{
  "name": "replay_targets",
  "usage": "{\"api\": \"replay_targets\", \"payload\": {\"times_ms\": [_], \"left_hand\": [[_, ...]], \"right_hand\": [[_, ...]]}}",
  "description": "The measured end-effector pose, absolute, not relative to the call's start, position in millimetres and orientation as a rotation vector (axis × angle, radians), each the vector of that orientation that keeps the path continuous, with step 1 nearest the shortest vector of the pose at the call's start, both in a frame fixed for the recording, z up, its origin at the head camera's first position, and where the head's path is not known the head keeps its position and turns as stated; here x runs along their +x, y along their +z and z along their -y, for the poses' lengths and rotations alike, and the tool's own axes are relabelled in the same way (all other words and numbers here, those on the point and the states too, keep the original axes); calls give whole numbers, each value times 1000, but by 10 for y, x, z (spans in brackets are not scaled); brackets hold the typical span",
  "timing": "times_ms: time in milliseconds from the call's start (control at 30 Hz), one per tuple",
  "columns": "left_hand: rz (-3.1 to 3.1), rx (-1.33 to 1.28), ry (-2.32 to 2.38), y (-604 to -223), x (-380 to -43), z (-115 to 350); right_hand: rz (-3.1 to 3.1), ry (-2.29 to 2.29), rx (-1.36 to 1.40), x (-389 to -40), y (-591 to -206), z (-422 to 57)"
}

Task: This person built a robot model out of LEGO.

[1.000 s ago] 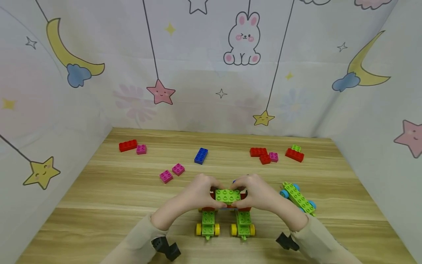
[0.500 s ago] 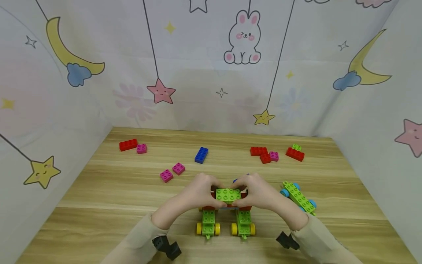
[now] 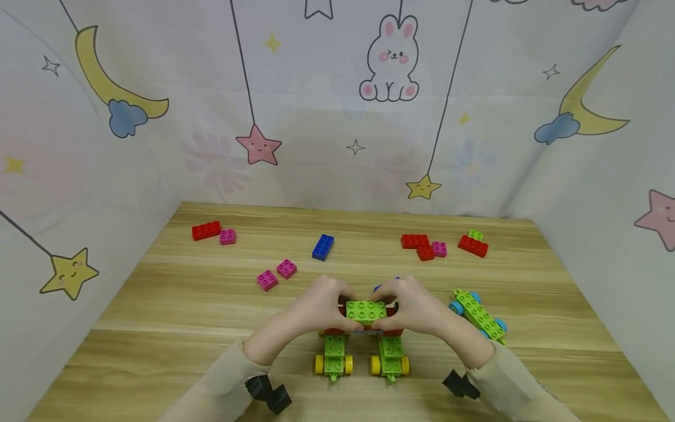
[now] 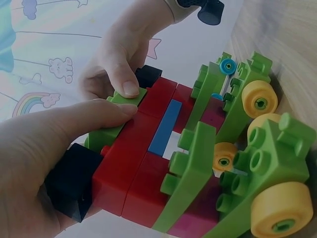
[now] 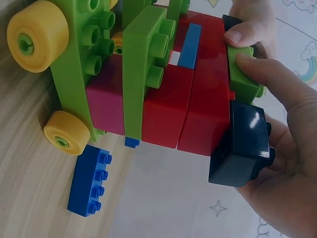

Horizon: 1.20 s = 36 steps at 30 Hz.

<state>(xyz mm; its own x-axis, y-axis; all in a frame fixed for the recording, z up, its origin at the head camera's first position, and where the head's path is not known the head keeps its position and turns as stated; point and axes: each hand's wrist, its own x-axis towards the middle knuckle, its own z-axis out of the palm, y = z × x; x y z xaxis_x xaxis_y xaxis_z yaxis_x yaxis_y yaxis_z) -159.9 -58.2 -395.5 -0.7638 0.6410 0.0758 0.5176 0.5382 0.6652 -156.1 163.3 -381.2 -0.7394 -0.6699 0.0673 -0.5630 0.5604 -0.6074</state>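
The left hand (image 3: pixel 326 306) and right hand (image 3: pixel 408 306) pinch the light-green studded plastic top (image 3: pixel 366 312) between thumbs and curled fingers. It lies between both grips, atop red rectangular plastic bricks (image 4: pixel 130 153), above green plastic bases with yellow wheels (image 3: pixel 334 354).

Brick assembly (image 4: pixel 131 153): shows no legible brand, letter or number.
Yellow wheels (image 4: pixel 277 207): carry no lettering that can be read.
Blue brick (image 5: pixel 88 181): bears no readable wording or figures.
Cloth backdrop (image 3: pixel 316 99): displays no legible words or numbers.
Black wrist units (image 3: pixel 261 388): any markings are too small to read.
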Motion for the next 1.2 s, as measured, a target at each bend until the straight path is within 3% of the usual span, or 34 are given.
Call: {"api": "replay_targets", "payload": {"times_ms": [700, 1200], "left_hand": [[-2587, 964, 1024, -3942, -1616, 585], [-2591, 1148, 994, -3909, -1589, 652]], "right_hand": [[-2625, -867, -1063, -1558, -3797, -1636], [-2644, -951, -1072, -1550, -3786, -1724]]}}
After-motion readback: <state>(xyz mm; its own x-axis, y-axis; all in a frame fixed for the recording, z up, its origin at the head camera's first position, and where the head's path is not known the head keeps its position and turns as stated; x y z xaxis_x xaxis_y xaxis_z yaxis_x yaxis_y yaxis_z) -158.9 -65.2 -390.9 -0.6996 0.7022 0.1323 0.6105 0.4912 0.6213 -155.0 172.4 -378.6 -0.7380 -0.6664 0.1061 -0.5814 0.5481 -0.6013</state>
